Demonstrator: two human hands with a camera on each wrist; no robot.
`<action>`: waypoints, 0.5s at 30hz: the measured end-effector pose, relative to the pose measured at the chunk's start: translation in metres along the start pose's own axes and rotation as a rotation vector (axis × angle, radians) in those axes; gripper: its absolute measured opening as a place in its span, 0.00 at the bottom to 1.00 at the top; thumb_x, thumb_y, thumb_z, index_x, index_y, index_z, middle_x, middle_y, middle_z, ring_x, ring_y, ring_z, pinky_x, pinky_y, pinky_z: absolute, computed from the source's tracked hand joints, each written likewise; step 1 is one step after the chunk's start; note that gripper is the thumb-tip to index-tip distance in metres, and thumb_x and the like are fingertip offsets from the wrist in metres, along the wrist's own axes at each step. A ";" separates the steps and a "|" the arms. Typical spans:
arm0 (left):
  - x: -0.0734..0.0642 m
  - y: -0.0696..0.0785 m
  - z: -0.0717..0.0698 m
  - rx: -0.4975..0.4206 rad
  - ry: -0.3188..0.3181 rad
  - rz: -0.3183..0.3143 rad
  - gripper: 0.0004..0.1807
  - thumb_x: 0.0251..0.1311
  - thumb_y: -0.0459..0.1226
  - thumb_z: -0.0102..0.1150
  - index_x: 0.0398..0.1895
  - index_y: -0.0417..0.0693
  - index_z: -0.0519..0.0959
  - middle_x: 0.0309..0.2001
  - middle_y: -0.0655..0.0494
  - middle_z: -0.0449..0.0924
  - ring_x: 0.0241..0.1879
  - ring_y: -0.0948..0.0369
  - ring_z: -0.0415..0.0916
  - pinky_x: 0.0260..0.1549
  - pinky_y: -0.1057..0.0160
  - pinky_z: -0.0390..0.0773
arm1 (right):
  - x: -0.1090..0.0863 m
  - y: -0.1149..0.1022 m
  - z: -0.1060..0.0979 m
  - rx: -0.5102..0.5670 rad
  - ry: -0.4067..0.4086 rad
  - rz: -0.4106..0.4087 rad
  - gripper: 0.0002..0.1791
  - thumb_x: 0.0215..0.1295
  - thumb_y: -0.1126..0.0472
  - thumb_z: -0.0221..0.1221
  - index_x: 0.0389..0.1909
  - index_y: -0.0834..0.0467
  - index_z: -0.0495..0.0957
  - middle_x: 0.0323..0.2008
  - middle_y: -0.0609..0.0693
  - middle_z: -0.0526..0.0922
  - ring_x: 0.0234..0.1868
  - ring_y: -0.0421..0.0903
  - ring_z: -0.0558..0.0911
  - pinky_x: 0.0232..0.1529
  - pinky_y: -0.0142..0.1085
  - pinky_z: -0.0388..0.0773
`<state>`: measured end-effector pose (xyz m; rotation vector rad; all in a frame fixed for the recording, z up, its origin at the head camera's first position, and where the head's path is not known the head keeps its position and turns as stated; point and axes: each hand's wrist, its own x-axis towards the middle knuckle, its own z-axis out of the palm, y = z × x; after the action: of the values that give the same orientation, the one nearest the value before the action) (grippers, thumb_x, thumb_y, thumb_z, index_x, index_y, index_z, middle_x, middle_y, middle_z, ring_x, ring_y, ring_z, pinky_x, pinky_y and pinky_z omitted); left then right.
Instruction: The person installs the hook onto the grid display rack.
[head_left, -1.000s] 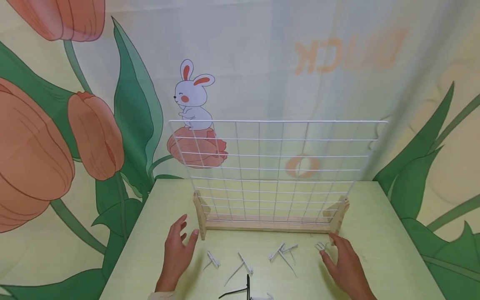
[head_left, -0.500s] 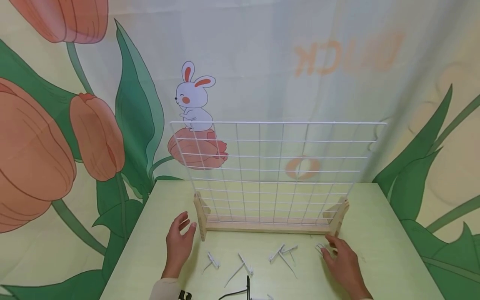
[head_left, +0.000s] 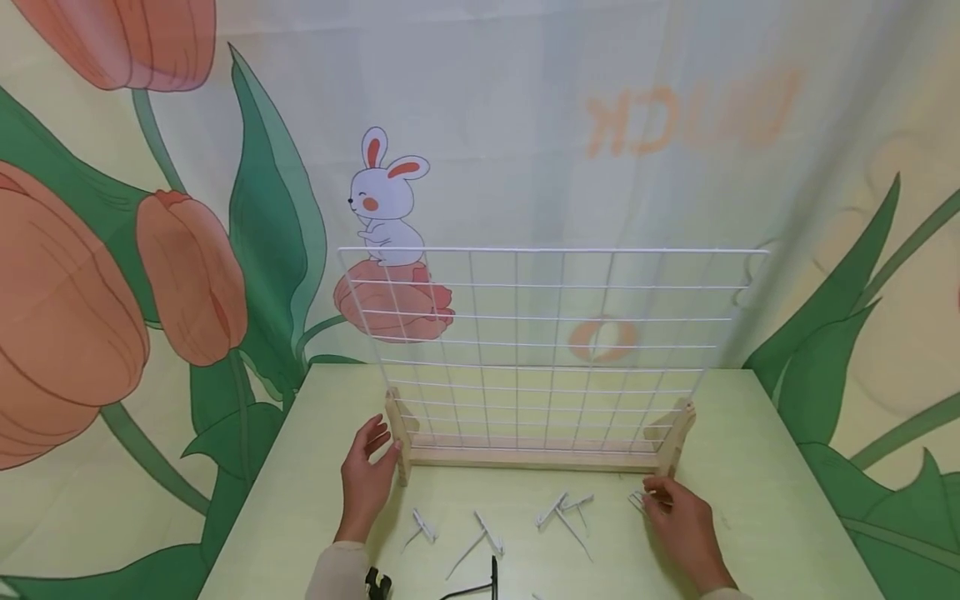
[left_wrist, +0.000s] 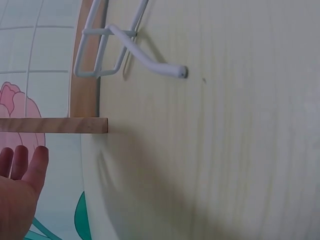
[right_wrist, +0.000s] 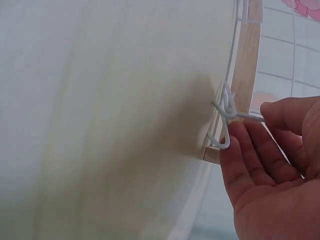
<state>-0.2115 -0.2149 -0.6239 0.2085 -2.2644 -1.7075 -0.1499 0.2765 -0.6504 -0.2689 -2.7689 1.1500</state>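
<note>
A white wire grid panel point(head_left: 553, 250) stands upright in a wooden base point(head_left: 532, 459) in the head view. My right hand point(head_left: 682, 525), by the base's right foot, pinches a white wire hook point(right_wrist: 227, 112) by its stem; the right wrist view shows the hook's bent end beyond the fingertips. My left hand point(head_left: 367, 479) is beside the left wooden foot point(left_wrist: 55, 125), fingers loosely bent and holding nothing. Several more white wire hooks lie on the table before the base, among them a left one point(head_left: 423, 527), a middle one point(head_left: 487, 533) and a right pair point(head_left: 562, 510).
At the table's near edge a thin black wire-like object point(head_left: 494, 577) is partly cut off by the frame. A black band point(head_left: 378, 583) shows by the left sleeve. Behind the table point(head_left: 750, 433) hangs a curtain point(head_left: 510, 125) printed with tulips and a rabbit.
My right fingers have closed onto the hook at the right. The left hand has moved slightly up and to the right, nearer the left wooden foot. The camera view has shifted slightly.
</note>
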 end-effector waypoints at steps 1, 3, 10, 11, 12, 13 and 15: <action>0.001 -0.001 0.001 -0.005 -0.002 0.009 0.31 0.70 0.37 0.69 0.75 0.55 0.72 0.68 0.48 0.79 0.68 0.48 0.78 0.58 0.60 0.83 | 0.000 0.000 0.000 -0.002 -0.001 0.010 0.12 0.70 0.64 0.67 0.52 0.57 0.86 0.48 0.54 0.91 0.50 0.52 0.89 0.46 0.37 0.85; 0.002 -0.002 0.002 -0.020 -0.001 0.020 0.31 0.70 0.37 0.69 0.74 0.56 0.73 0.67 0.49 0.80 0.67 0.49 0.79 0.54 0.69 0.83 | 0.000 0.000 -0.001 0.001 -0.003 0.024 0.10 0.70 0.64 0.67 0.50 0.57 0.86 0.47 0.53 0.91 0.50 0.51 0.89 0.44 0.36 0.84; 0.001 0.004 0.008 -0.021 -0.013 0.009 0.29 0.72 0.36 0.67 0.73 0.57 0.73 0.67 0.50 0.80 0.66 0.52 0.79 0.53 0.69 0.81 | -0.004 -0.002 -0.008 0.013 -0.027 0.046 0.11 0.69 0.65 0.66 0.50 0.58 0.87 0.47 0.54 0.91 0.51 0.52 0.89 0.46 0.40 0.87; 0.001 0.004 0.009 -0.018 -0.011 0.010 0.28 0.72 0.36 0.67 0.73 0.56 0.74 0.67 0.50 0.80 0.66 0.52 0.80 0.56 0.64 0.82 | -0.004 -0.002 -0.009 0.017 -0.028 0.040 0.11 0.69 0.66 0.66 0.50 0.58 0.87 0.47 0.54 0.92 0.50 0.52 0.89 0.46 0.38 0.87; 0.001 0.004 0.009 -0.014 -0.009 0.014 0.28 0.72 0.35 0.66 0.73 0.56 0.74 0.67 0.50 0.81 0.66 0.51 0.80 0.58 0.58 0.82 | -0.004 -0.002 -0.010 0.019 -0.026 0.034 0.10 0.69 0.66 0.66 0.50 0.57 0.87 0.46 0.53 0.92 0.50 0.52 0.90 0.45 0.35 0.86; 0.001 0.003 0.010 -0.015 -0.004 0.026 0.27 0.72 0.36 0.67 0.72 0.57 0.75 0.66 0.50 0.81 0.65 0.51 0.80 0.61 0.53 0.82 | -0.004 -0.001 -0.010 0.023 -0.022 0.026 0.10 0.69 0.66 0.66 0.49 0.57 0.88 0.46 0.52 0.92 0.50 0.51 0.90 0.44 0.33 0.86; 0.002 0.000 0.011 -0.013 0.005 0.039 0.26 0.71 0.36 0.67 0.71 0.56 0.76 0.65 0.50 0.82 0.64 0.50 0.81 0.64 0.43 0.79 | -0.004 -0.001 -0.011 0.031 -0.020 0.009 0.09 0.69 0.66 0.66 0.48 0.56 0.88 0.45 0.52 0.92 0.49 0.50 0.90 0.43 0.28 0.84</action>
<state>-0.2171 -0.2054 -0.6268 0.1650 -2.2383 -1.7001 -0.1445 0.2830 -0.6422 -0.2686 -2.7673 1.2025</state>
